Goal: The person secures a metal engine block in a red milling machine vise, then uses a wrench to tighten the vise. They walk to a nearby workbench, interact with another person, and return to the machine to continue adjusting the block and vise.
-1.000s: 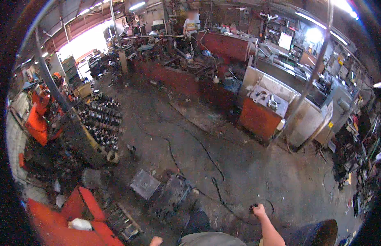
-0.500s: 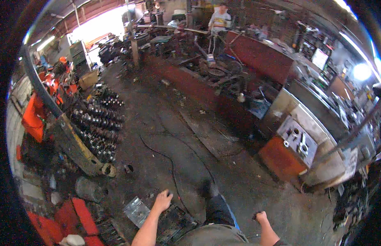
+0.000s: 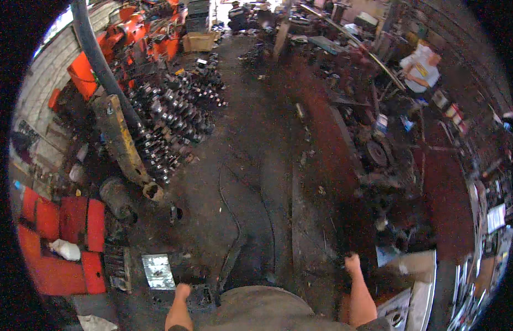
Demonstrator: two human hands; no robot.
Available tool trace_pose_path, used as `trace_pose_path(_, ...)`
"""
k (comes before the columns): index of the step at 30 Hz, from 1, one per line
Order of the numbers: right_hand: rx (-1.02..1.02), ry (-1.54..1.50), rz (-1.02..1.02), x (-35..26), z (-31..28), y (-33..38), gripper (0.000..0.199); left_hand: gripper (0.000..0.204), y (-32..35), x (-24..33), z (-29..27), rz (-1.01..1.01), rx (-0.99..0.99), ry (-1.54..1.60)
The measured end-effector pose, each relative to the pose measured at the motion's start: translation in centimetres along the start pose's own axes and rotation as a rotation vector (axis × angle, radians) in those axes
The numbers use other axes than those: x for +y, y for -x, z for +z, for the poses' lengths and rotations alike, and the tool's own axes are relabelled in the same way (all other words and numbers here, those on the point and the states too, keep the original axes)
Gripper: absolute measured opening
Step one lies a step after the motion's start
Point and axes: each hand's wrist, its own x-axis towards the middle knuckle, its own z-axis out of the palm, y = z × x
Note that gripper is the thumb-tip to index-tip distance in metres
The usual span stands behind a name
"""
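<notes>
My left hand [image 3: 183,291] hangs low in front of me, its fingers curled in and mostly hidden. Seen from above, it is nearest to a shiny flat metal sheet [image 3: 158,271] and a dark, greasy metal part [image 3: 200,298] on the floor. Farther right, my right hand [image 3: 352,263] is held out above the floor with its fingers curled. Something dark shows at its fingers, too small and blurred to name. Below that forearm, a light-coloured panel [image 3: 396,311] with a round metal piece on it is partly visible.
Rows of crankshafts [image 3: 173,118] lie at the left beside a yellow, worn beam [image 3: 124,143]. Red metal boxes [image 3: 82,273] stand near left. A dark cable [image 3: 234,215] crosses the floor. Machinery in a dark red frame [image 3: 449,204] lines the right, with another person [image 3: 422,71] beyond.
My view has swung left, so the surroundings sit farther right. My left hand has dropped lower and left in view; my right hand has come up. The orange cabinet at right has left view.
</notes>
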Motion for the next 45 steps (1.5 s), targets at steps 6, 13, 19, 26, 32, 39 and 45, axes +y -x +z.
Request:
trace_pose_path(6, 0.011, 0.156, -0.161, -21.0, -0.6, -22.5, 0.028, 0.027, -5.9, 3.7, -3.9, -0.144, -0.435, -0.068)
trace_pose_path(13, -0.204, -0.037, 0.008, -36.0, 0.5, -36.6, 0.032, 0.032, -34.5, 19.0, -39.5, 0.062, 0.131, 0.347)
trace_pose_path(19, -0.155, 0.06, 0.093, -43.4, 2.9, -54.4, 0.031, 0.029, -52.5, 26.2, -77.4, 0.422, 0.699, 0.235)
trace_pose_path(26, -0.123, 0.16, 0.037, -57.2, 5.6, -80.7, 0.031, 0.03, -73.6, 25.8, -89.4, 0.073, 0.52, 0.506)
trace_pose_path(32, -0.274, -0.186, -0.135, -86.2, 2.0, -100.0, 0.027, 0.029, -77.9, 19.4, -83.6, -0.152, 0.062, 0.408)
trace_pose_path(39, -0.185, -0.262, -0.122, -116.2, 9.6, -118.0, 0.018, 0.031, -96.6, 13.5, -95.8, -0.555, -0.209, 0.677)
trace_pose_path(45, -0.388, -0.22, -0.001, -130.7, 14.3, -126.4, 0.017, 0.028, -119.8, 6.7, -128.5, -0.175, 0.297, 0.776)
